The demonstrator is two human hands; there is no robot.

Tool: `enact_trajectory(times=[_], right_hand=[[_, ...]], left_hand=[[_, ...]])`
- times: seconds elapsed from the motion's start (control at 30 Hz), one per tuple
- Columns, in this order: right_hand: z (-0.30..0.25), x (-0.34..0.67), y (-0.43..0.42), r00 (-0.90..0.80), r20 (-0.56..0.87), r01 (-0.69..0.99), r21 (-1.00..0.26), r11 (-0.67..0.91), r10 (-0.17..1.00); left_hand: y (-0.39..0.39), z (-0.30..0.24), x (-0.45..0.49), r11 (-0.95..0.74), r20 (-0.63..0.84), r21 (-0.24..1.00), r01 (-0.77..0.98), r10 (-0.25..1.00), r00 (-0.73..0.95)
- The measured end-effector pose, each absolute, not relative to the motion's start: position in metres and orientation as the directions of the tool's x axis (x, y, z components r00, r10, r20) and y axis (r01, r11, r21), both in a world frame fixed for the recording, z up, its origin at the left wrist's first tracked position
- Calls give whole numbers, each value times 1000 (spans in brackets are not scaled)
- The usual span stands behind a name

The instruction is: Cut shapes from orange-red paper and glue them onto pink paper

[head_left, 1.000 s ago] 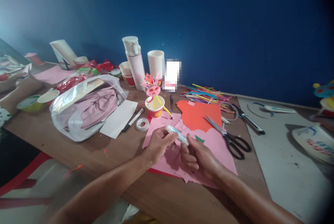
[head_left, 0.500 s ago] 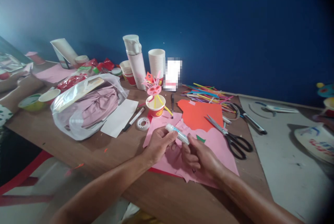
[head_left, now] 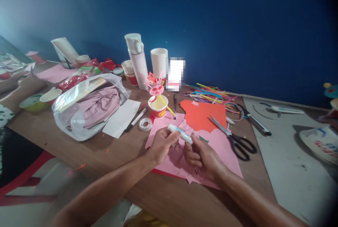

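Note:
A white glue stick (head_left: 182, 134) is held between my two hands above pink paper (head_left: 221, 160). My left hand (head_left: 164, 146) is closed around its left part, thumb on top. My right hand (head_left: 202, 154) pinches the lower right end between thumb and fingers, the other fingers curled. Just behind stands a paper cup (head_left: 157, 111) with a pink paper animal face (head_left: 156, 90) on yellow straws. Black-handled scissors (head_left: 235, 140) lie half open to the right, their blades over orange paper (head_left: 204, 116). A small green scrap (head_left: 203, 139) lies by my right hand.
A tape roll (head_left: 145, 124), a marker (head_left: 136, 119) and white card (head_left: 121, 119) lie left of the cup. Farther left is a plastic bag (head_left: 79, 133). A flask (head_left: 139, 68) and stacked cups (head_left: 159, 61) stand behind. Straws (head_left: 208, 94) lie back right. Another person's arm (head_left: 22, 91) reaches in left.
The view has shifted very slightly. Both hands keep hold of the glue stick, and its tilt has hardly altered.

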State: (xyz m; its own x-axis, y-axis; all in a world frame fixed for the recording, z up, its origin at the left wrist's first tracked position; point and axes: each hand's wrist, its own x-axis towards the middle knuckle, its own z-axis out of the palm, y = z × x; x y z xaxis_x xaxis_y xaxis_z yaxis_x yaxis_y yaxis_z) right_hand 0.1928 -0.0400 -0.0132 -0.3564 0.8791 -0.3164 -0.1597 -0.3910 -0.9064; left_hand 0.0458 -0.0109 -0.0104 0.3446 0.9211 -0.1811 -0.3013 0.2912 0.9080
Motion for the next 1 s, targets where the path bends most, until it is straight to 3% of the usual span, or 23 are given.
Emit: enact_trajectory(times=[0.07, 0.1, 0.17, 0.23, 0.33, 0.4, 0.47, 0.53, 0.6, 0.67, 0.73, 0.83, 1.0], right_hand=[[-15, 191, -41, -415, -378, -221, -840, -495, 827], [-15, 192, -40, -396, -362, -179, -871, -457, 844], [-13, 197, -39, -296, -226, 0, -972, -236, 928], [-9, 203, -38, -201, -50, 240, -971, 0, 978], [-6, 205, -37, -140, 30, 429, -899, 88, 990], [-6, 202, -38, -147, -24, 338, -941, 27, 989], [-9, 197, -39, -232, -188, 74, -982, -176, 954], [-12, 193, -40, -379, -355, -171, -881, -442, 855], [-14, 192, -40, -462, -412, -251, -788, -561, 785], [-15, 195, -39, -405, -368, -189, -862, -471, 837], [-14, 199, -38, -286, -226, -45, -968, -249, 931], [-10, 202, -36, -200, -38, 141, -990, -9, 979], [-12, 196, -36, -120, -13, 251, -968, 17, 993]], left_hand=[[-11, -11, 45, 282, -172, 915, -287, 920, 353], [-11, -12, 45, 279, -173, 917, -284, 921, 348], [-10, -12, 46, 278, -181, 917, -285, 929, 322], [-9, -13, 47, 280, -195, 914, -294, 937, 289], [-9, -13, 48, 280, -202, 915, -292, 942, 269], [-10, -12, 47, 269, -191, 923, -275, 941, 280], [-12, -11, 47, 252, -168, 932, -261, 937, 305], [-13, -10, 46, 241, -151, 937, -255, 933, 328], [-13, -9, 45, 243, -150, 936, -256, 931, 334], [-13, -10, 44, 247, -159, 936, -251, 932, 324], [-12, -11, 44, 251, -172, 937, -243, 937, 305], [-10, -14, 45, 263, -193, 933, -247, 942, 274], [-12, -17, 48, 287, -204, 925, -251, 929, 309]])
